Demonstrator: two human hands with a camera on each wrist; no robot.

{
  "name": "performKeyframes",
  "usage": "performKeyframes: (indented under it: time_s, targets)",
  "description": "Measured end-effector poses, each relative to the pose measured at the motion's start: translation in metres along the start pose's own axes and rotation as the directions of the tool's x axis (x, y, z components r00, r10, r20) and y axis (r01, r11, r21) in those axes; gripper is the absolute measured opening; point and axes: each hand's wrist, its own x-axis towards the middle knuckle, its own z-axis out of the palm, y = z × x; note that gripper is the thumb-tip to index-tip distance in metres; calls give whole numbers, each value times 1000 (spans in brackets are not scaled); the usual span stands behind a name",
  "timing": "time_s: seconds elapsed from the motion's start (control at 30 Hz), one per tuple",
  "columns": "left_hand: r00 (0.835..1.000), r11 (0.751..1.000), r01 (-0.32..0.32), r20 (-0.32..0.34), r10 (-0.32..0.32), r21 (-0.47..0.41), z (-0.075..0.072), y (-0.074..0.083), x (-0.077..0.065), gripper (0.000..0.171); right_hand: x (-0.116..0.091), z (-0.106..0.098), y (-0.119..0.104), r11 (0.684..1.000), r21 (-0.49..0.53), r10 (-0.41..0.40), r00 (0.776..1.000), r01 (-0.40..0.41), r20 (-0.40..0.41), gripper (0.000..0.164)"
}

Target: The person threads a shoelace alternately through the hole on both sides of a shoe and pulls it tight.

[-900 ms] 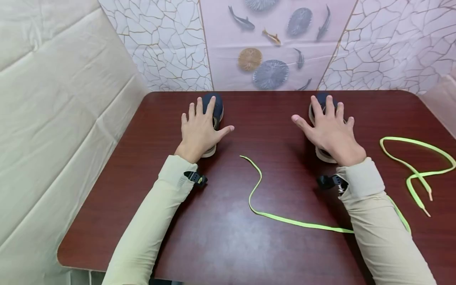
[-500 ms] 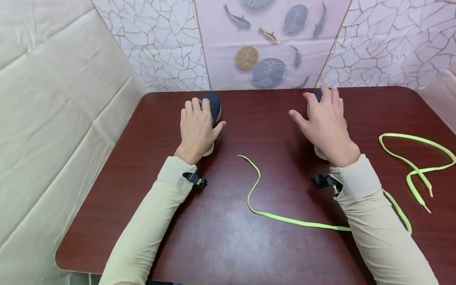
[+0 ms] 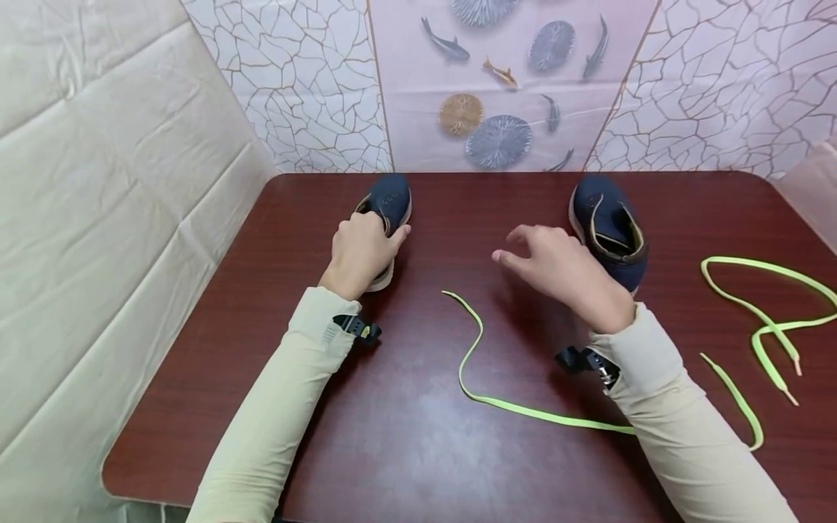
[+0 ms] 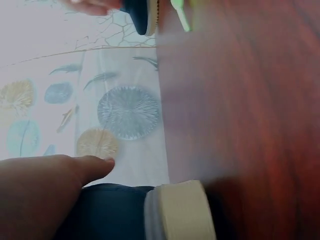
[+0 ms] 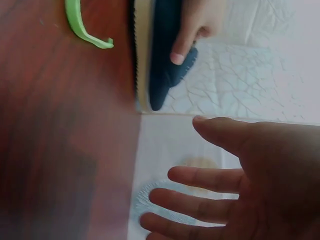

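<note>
Left hand [image 3: 361, 248] seems curled round a shoe [image 3: 391, 196]; right hand [image 3: 557, 265] hovers, relaxed and empty.

The table [image 3: 418, 465] looks like smooth, glossy wood, each shoe [image 3: 391, 195] like matt cloth.

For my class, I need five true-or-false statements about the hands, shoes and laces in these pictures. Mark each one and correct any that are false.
1. The left hand grips a navy shoe. True.
2. The other shoe has its toe towards the patterned backdrop. True.
3. The right hand is inside the other shoe. False: the right hand is outside it and holds nothing.
4. The far-right lace crosses over itself. True.
5. The far-right lace is red. False: it is yellow-green.
</note>
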Motion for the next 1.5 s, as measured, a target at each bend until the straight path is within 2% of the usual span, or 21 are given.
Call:
performKeyframes:
  time_s: [0.17, 0.3, 0.4, 0.5, 0.6, 0.73, 0.8, 0.9, 1.03, 1.1, 1.2, 1.27, 1.3, 1.37, 1.43, 1.5]
  targets:
    - [997, 998, -28, 80, 24, 58, 2, 2, 1, 53, 0, 21, -2, 1000, 27, 4, 996, -6, 92, 43]
    - [987, 993, -104, 128, 97, 50, 2, -1, 2, 48, 2, 38, -6, 999, 43, -17, 991, 11, 135, 36]
    - [970, 984, -177, 171, 172, 15, 0, -6, 5, 47, 5, 48, -10, 998, 47, -40, 989, 33, 142, 31]
    - [937, 965, -260, 232, 260, -29, -3, -11, 9, 46, 7, 54, -14, 998, 40, -58, 990, 53, 128, 28]
    - [893, 942, -326, 301, 334, -80, -6, -18, 10, 47, 7, 61, -18, 997, 38, -78, 990, 74, 119, 27]
    - [829, 914, -382, 385, 406, -139, -11, -26, 10, 50, 7, 70, -21, 988, 86, -138, 983, 128, 121, 26]
    - [803, 902, -398, 414, 429, -164, -15, -28, 9, 52, 7, 73, -22, 981, 105, -174, 978, 162, 116, 26]
    - [771, 893, -405, 450, 449, -197, -19, -31, 8, 55, 8, 76, -24, 977, 112, -194, 975, 182, 106, 23]
    - [736, 881, -404, 484, 473, -246, -23, -31, 8, 61, 9, 76, -23, 981, 117, -168, 981, 156, 102, 16]
    - [724, 874, -408, 490, 486, -264, -24, -31, 8, 64, 8, 76, -22, 981, 127, -161, 982, 148, 99, 11]
    - [721, 865, -397, 479, 500, -307, -24, -32, 9, 66, 8, 76, -20, 979, 127, -172, 982, 161, 74, 4]
    - [724, 848, -376, 452, 521, -374, -25, -33, 9, 62, 8, 77, -17, 977, 137, -174, 983, 164, 64, 6]
    - [729, 837, -369, 433, 530, -405, -26, -32, 9, 59, 9, 77, -15, 975, 155, -168, 984, 156, 64, 6]
    - [740, 814, -364, 389, 548, -453, -27, -30, 10, 54, 10, 77, -11, 957, 268, -147, 983, 114, 106, 8]
    - [762, 806, -368, 347, 547, -463, -29, -27, 9, 48, 11, 76, -5, 904, 425, -134, 976, 49, 173, 9]
    - [790, 822, -365, 322, 522, -437, -31, -22, 9, 45, 11, 75, -1, 819, 573, -139, 960, -26, 242, 10]
